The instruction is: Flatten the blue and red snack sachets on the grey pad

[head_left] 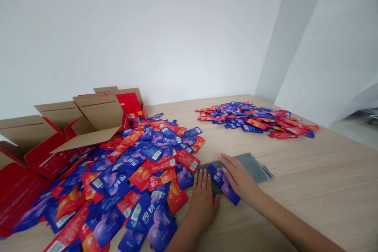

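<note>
My left hand (203, 195) lies flat with its fingers stretched out, resting on the left end of a grey, flat stack of thin sheets (251, 165) that look like plastic bags. A blue packet (223, 183) with purple fruit and white characters lies across the stack, between my hands. My right hand (240, 179) is over the packet's right edge, its fingers extended and the palm down. Whether the thumb grips the packet is hidden. Just left of my left hand spreads a large heap of blue and red-orange packets (132, 165).
Red cardboard boxes (100, 112) with open brown flaps stand at the left, behind and beside the large heap. A second pile of blue and red packets (254, 118) sits at the back right of the wooden table (313, 177). A white wall (189, 35) rises behind.
</note>
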A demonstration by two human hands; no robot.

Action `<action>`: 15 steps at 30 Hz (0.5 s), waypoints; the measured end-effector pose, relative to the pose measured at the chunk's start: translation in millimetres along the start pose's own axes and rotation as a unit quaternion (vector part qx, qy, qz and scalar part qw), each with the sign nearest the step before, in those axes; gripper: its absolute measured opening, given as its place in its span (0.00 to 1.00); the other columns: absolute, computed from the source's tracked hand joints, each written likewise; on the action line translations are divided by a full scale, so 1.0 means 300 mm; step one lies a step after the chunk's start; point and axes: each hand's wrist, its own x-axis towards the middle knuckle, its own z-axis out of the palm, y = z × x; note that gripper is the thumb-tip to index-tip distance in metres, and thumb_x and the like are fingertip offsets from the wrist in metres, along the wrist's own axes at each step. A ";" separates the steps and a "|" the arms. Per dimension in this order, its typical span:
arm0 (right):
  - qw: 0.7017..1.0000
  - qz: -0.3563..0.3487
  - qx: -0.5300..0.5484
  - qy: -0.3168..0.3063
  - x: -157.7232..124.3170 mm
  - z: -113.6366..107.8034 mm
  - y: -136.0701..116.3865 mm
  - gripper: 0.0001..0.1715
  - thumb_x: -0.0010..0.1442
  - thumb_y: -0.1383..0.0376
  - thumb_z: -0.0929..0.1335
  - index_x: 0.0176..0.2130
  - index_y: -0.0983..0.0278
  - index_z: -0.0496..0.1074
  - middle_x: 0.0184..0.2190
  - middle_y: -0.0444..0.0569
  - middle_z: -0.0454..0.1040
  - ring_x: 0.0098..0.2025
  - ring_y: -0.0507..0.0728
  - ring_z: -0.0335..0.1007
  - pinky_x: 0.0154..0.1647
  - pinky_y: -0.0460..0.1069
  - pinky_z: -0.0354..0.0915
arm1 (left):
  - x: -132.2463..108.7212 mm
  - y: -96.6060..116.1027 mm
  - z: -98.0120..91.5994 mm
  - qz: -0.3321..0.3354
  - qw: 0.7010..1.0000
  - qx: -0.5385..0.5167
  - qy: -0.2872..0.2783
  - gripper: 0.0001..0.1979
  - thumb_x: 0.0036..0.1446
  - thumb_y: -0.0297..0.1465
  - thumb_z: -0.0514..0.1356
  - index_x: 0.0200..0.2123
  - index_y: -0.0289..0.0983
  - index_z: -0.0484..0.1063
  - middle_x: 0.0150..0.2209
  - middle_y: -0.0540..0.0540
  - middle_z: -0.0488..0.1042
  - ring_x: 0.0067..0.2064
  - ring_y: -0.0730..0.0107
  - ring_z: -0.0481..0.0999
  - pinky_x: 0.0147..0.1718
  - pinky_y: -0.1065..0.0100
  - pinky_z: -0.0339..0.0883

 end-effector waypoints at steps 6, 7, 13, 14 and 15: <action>0.990 -0.055 -0.043 -0.121 -0.053 0.127 0.036 0.27 0.64 0.63 0.55 0.61 0.57 0.56 0.61 0.48 0.57 0.62 0.58 0.51 0.58 0.59 0.55 | 0.000 -0.006 0.015 -0.004 1.000 0.013 0.003 0.31 0.58 0.35 0.52 0.61 0.28 0.51 0.63 0.37 0.49 0.64 0.53 0.44 0.58 0.52 0.51; 0.990 -0.044 -0.056 -0.123 -0.056 0.132 0.060 0.27 0.64 0.64 0.54 0.61 0.58 0.56 0.61 0.49 0.57 0.62 0.58 0.51 0.58 0.59 0.55 | 0.001 -0.006 0.013 -0.003 1.000 0.017 0.001 0.30 0.58 0.35 0.52 0.61 0.28 0.51 0.63 0.37 0.49 0.64 0.53 0.44 0.58 0.52 0.51; 0.975 0.096 -0.192 -0.064 -0.033 0.089 0.268 0.28 0.62 0.63 0.54 0.59 0.65 0.61 0.60 0.54 0.59 0.61 0.62 0.53 0.57 0.62 0.54 | 0.003 -0.004 0.001 0.000 1.000 0.016 -0.022 0.29 0.58 0.35 0.51 0.61 0.27 0.52 0.63 0.35 0.48 0.64 0.53 0.43 0.59 0.51 0.49; 0.972 0.102 -0.207 -0.052 -0.032 0.086 0.291 0.28 0.62 0.63 0.54 0.58 0.66 0.61 0.59 0.55 0.60 0.61 0.63 0.54 0.58 0.62 0.54 | 0.003 -0.004 0.002 0.000 1.000 0.016 -0.022 0.29 0.58 0.35 0.51 0.61 0.27 0.52 0.63 0.35 0.48 0.64 0.53 0.43 0.59 0.50 0.49; 0.970 0.104 -0.217 -0.042 -0.032 0.085 0.307 0.28 0.62 0.63 0.54 0.57 0.68 0.62 0.59 0.56 0.62 0.60 0.63 0.55 0.58 0.61 0.55 | 0.002 -0.004 0.003 0.002 1.000 0.017 -0.019 0.29 0.58 0.35 0.51 0.61 0.27 0.52 0.63 0.36 0.48 0.64 0.53 0.43 0.59 0.50 0.49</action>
